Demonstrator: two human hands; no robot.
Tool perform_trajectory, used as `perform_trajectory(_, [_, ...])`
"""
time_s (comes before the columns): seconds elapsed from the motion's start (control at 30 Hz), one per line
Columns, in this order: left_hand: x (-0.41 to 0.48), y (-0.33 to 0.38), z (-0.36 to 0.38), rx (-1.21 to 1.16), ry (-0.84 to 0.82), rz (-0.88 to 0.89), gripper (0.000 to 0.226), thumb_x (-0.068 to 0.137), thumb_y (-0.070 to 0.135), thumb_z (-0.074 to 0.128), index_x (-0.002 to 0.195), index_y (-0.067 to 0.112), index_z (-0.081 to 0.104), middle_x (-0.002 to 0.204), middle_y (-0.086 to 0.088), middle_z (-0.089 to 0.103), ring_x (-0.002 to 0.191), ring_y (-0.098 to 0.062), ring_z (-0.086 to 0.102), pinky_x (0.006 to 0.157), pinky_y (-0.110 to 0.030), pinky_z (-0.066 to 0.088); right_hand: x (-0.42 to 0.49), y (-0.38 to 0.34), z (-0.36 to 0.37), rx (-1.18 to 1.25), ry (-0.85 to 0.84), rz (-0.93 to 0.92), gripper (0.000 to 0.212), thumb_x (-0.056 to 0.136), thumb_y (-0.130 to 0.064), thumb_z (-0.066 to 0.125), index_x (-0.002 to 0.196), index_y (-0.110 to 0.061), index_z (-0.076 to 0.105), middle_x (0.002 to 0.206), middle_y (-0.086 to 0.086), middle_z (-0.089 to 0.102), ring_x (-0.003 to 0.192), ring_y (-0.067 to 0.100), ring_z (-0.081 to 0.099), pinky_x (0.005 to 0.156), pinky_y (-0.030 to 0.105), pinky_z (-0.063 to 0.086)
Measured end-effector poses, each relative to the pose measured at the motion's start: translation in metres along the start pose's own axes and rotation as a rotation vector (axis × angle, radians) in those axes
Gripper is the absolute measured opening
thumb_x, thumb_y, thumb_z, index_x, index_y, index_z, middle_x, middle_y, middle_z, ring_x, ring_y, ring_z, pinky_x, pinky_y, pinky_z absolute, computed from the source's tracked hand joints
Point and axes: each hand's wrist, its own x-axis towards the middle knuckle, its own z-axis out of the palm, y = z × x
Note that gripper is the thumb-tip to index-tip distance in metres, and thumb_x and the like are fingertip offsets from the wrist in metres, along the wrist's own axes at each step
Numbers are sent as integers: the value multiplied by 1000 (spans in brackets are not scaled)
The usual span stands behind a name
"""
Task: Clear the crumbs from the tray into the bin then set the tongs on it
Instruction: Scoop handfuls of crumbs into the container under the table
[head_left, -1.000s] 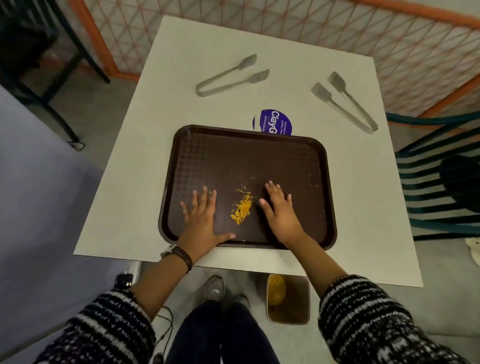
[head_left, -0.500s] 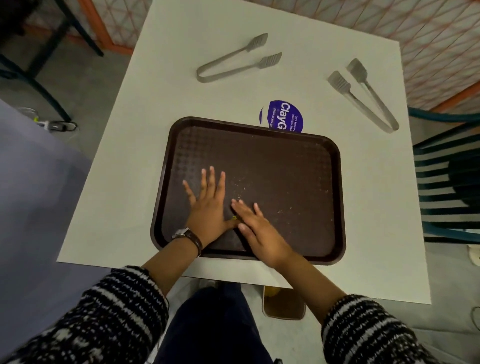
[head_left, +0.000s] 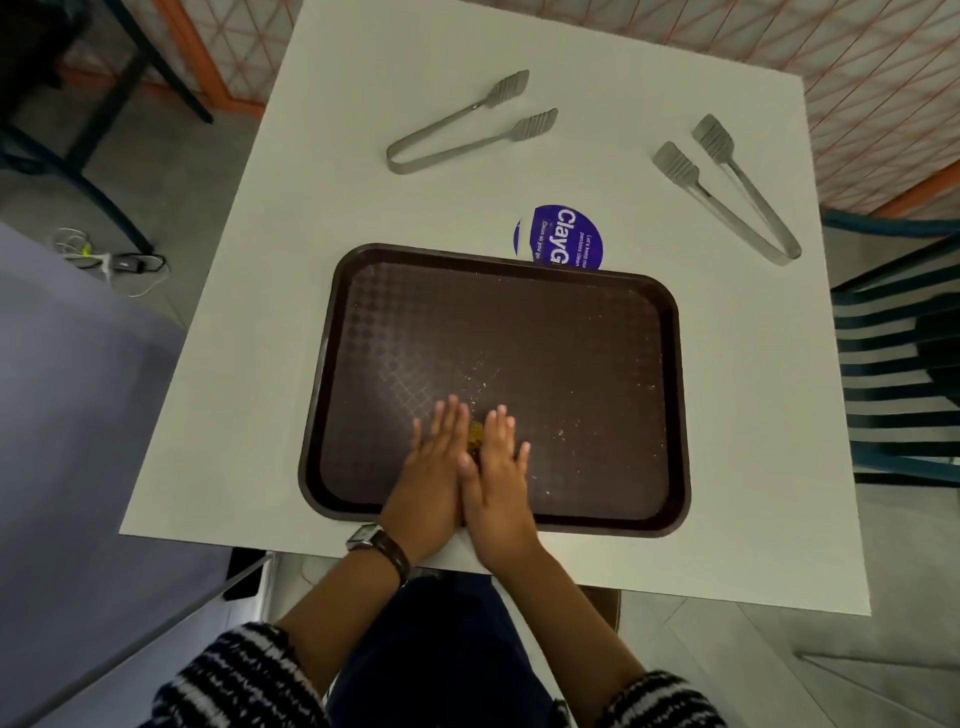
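**Crumbs penned between your palms at the tray's near edge**

Your left hand (head_left: 434, 478) and right hand (head_left: 496, 475) lie flat on the tray (head_left: 571, 332), fingers straight and spread open, heels touching and nothing gripped. Set like this they form a narrow wedge, and the orange crumbs (head_left: 475, 434) sit in the gap between your fingers, at about 6 o'clock on the tray. That looks like the point of the pose: palms as two walls, so the pile stays together and can be drawn toward you over the near rim.

Fine specks remain scattered on the tray toward 3 o'clock of your hands, so one pass likely won't get everything.

The bin (head_left: 605, 605) shows only as a brown sliver under the worktop (head_left: 332, 208) edge, below your right wrist; whether it lines up with the pile I cannot tell.

Two tongs wait on the worktop beyond the tray: one pair (head_left: 467, 124) at 12 o'clock, the other (head_left: 727, 187) at 2 o'clock, both well apart from the tray. A purple sticker (head_left: 566, 236) peeks out from under the far rim.
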Motion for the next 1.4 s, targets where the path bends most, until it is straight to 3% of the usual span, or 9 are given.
perform_trajectory(0.13, [-1,0,-7,-255,15,15,59,99,29,26,143,27,-13,154,9,-11,142,-9,-14,119,-32,-5,-2,-13,-12,309,-46,102,66,90,-55,22,148,-35,-3,150,-23,-4,136,7,-21,115,38,-3])
perform_trajectory(0.33, [-7,-33,-35,-248,211,-269,72,94,21,46,148,19,-2,158,0,2,143,-29,-6,115,-42,9,-7,13,-43,270,170,228,66,88,-56,26,148,-37,4,158,-12,7,144,15,-10,119,44,8])
perform_trajectory(0.47, [-13,-23,-37,-249,224,-177,61,91,17,53,145,24,26,151,-2,33,137,-25,33,109,-33,32,-15,20,-40,9,157,13,53,93,-30,53,142,-26,34,146,-5,42,138,12,31,113,36,33])
perform_trajectory(0.6, [-3,-16,-37,-107,238,-15,50,83,23,63,132,23,49,123,-3,54,110,-18,52,100,-35,44,2,18,-45,-354,233,-349,32,80,-28,69,108,-13,66,97,3,71,85,14,62,82,26,45])
perform_trajectory(0.67, [6,-15,-38,-77,179,3,54,81,26,67,132,22,50,121,-3,53,112,-19,50,100,-32,42,14,12,-50,-378,118,-341,39,78,-28,71,112,-10,64,99,6,65,84,21,62,75,30,50])
perform_trajectory(0.87, [17,-16,-40,-83,142,-46,52,83,24,64,133,22,49,119,-3,56,105,-19,54,89,-27,45,40,-2,-52,-321,-112,-172,73,74,-21,77,137,-9,43,121,8,42,103,19,51,92,24,44])
perform_trajectory(1.03, [21,-12,-38,-207,150,-113,59,82,19,66,135,25,44,102,0,65,83,-11,56,80,-24,48,40,-4,-37,-321,-1,-169,58,78,-11,72,132,-6,50,119,9,44,106,16,42,91,17,36])
perform_trajectory(1.3, [14,3,-30,-385,187,-154,63,88,9,55,142,29,31,97,4,67,89,-9,62,86,-19,48,16,-4,-10,-268,246,-108,41,91,-6,54,132,-7,50,138,12,44,126,17,40,106,16,26])
perform_trajectory(1.4, [12,3,-31,-535,234,-212,64,87,5,56,142,25,31,99,5,64,91,-7,62,86,-15,45,18,-10,-8,-216,169,-96,37,91,-3,51,128,-7,53,139,14,42,129,24,38,111,35,30])
